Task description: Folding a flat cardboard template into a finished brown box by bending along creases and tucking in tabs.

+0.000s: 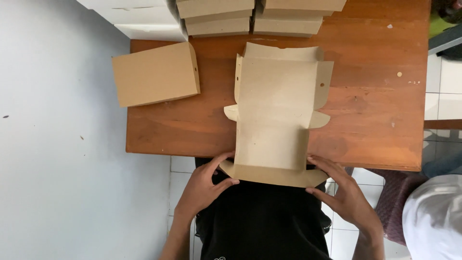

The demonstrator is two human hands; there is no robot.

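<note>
**Both hands on the near flap**

Your left hand (pixel 206 185) & right hand (pixel 342 190) pinch the near corners of the flat, unfolded brown cardboard box blank (pixel 276 113), thumbs on top, fingers under. Blank lies mid-table on the brown wooden table (pixel 375 96), near flap overhanging the edge.

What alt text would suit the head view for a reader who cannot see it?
Seen from above, a person's left hand and right hand grip the near flap of a flat, unfolded cardboard box blank on a wooden table. A folded box lies to its left, with stacked boxes at the far edge.
</note>
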